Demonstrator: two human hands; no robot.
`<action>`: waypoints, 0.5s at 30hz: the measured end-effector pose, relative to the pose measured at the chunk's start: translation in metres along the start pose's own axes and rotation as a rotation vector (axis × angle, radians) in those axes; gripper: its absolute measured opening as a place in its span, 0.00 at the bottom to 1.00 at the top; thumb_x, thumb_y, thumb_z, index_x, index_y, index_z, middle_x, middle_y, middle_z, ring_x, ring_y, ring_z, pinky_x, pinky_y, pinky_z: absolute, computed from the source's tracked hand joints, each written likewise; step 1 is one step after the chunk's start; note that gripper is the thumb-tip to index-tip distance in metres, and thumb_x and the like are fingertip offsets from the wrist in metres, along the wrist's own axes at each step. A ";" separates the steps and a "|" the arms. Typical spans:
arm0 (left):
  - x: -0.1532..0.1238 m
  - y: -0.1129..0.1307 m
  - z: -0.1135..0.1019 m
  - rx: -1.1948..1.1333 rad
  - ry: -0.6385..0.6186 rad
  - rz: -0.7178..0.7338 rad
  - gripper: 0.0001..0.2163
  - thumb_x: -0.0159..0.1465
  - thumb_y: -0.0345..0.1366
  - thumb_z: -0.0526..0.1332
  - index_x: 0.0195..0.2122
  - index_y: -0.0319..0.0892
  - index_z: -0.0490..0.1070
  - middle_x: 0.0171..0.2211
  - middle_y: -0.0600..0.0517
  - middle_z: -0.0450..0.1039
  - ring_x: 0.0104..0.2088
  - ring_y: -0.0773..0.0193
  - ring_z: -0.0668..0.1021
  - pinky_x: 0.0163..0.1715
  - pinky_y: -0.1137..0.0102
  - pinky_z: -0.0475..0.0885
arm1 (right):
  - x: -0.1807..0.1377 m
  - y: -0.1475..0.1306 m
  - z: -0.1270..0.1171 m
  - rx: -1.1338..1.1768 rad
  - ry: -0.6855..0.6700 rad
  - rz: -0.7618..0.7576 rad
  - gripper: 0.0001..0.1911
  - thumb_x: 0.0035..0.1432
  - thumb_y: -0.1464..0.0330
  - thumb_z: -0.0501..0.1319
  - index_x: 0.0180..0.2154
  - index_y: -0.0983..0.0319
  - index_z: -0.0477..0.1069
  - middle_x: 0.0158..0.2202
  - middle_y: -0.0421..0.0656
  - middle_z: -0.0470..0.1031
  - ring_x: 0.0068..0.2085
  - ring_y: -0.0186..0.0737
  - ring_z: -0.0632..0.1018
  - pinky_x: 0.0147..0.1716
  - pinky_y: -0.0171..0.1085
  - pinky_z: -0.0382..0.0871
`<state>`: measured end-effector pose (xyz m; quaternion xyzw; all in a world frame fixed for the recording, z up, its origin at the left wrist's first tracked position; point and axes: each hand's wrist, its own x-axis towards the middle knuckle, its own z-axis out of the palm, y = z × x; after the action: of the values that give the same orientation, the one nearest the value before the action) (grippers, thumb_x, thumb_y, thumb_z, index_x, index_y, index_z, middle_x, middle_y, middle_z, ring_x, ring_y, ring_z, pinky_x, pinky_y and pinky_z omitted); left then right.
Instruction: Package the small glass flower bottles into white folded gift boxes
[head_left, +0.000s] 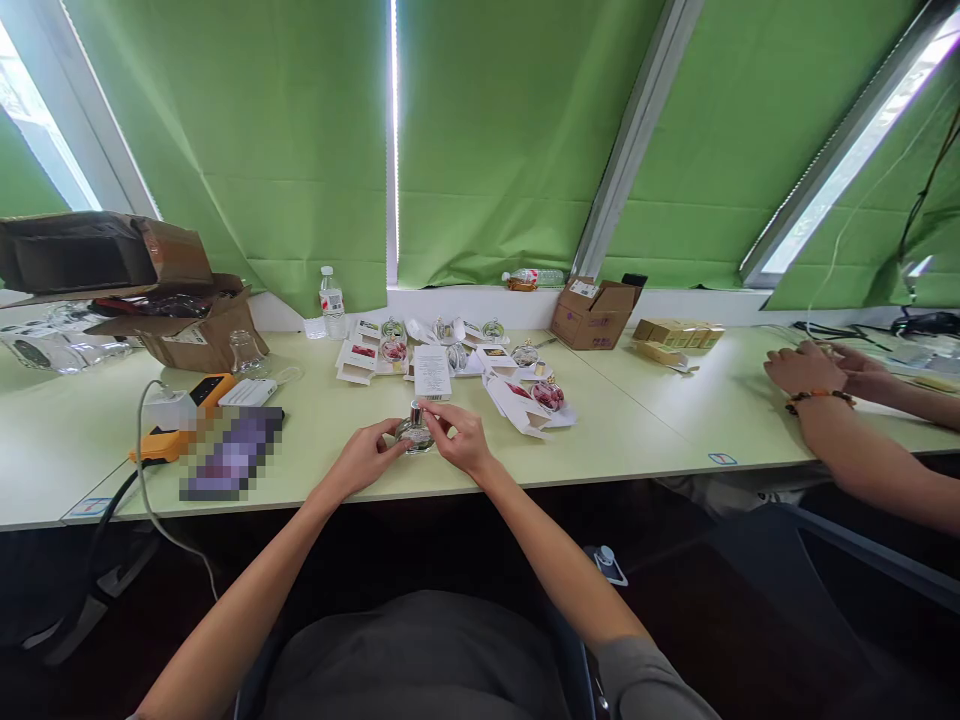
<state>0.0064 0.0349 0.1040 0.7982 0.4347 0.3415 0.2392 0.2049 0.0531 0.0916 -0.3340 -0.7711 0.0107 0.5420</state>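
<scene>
Near the table's front edge stands a small round glass perfume bottle [416, 437] with a silver cap [415, 410]. My left hand [375, 453] closes around the bottle's left side. From the right, my right hand [461, 435] has its fingertips pinched at the cap; whether the cap is seated on the neck I cannot tell. Just behind is a white printed box [433, 372]. Farther back lie opened white cartons with round glass bottles, among them one with a red pattern [548, 396] and another [393, 349].
Left are a blurred-out phone [234, 452], an orange power strip [169, 443], a white cable and cardboard boxes [199, 340]. At the back stand a water bottle [331, 303] and a brown carton [592, 315]. On the right, another person's hands [810, 368] work near yellow boxes [679, 333].
</scene>
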 end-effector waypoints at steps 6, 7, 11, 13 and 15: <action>0.000 0.000 0.000 0.001 -0.005 -0.007 0.19 0.64 0.48 0.55 0.47 0.41 0.72 0.27 0.54 0.70 0.20 0.69 0.64 0.22 0.74 0.58 | 0.000 0.002 0.001 -0.005 -0.004 0.009 0.14 0.64 0.67 0.56 0.50 0.58 0.74 0.43 0.45 0.81 0.30 0.35 0.79 0.27 0.34 0.73; 0.000 0.000 0.000 0.001 -0.006 -0.007 0.19 0.64 0.48 0.55 0.47 0.41 0.72 0.26 0.54 0.69 0.20 0.69 0.63 0.22 0.74 0.58 | 0.000 0.002 0.001 -0.001 -0.001 0.007 0.14 0.64 0.67 0.57 0.49 0.58 0.74 0.43 0.45 0.81 0.30 0.35 0.79 0.27 0.34 0.73; 0.000 0.001 0.000 -0.009 -0.006 -0.002 0.19 0.64 0.49 0.55 0.46 0.41 0.72 0.24 0.55 0.67 0.20 0.69 0.63 0.22 0.74 0.58 | 0.000 0.003 0.001 0.019 0.003 -0.003 0.13 0.64 0.67 0.57 0.48 0.58 0.75 0.44 0.44 0.80 0.31 0.35 0.79 0.27 0.34 0.73; 0.000 0.001 -0.001 -0.012 -0.002 -0.007 0.19 0.64 0.49 0.55 0.46 0.41 0.73 0.23 0.56 0.66 0.20 0.68 0.63 0.22 0.74 0.58 | 0.000 0.002 0.001 0.013 -0.002 0.004 0.12 0.64 0.66 0.57 0.47 0.58 0.75 0.44 0.45 0.80 0.30 0.35 0.79 0.27 0.34 0.74; 0.000 0.002 -0.001 -0.017 -0.005 -0.011 0.20 0.64 0.49 0.55 0.47 0.40 0.73 0.22 0.56 0.66 0.20 0.69 0.63 0.22 0.74 0.58 | 0.001 0.001 0.000 -0.004 -0.008 0.011 0.13 0.64 0.66 0.56 0.47 0.58 0.75 0.44 0.45 0.80 0.29 0.35 0.78 0.27 0.34 0.74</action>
<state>0.0064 0.0337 0.1059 0.7947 0.4355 0.3417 0.2491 0.2053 0.0543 0.0915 -0.3393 -0.7716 0.0134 0.5380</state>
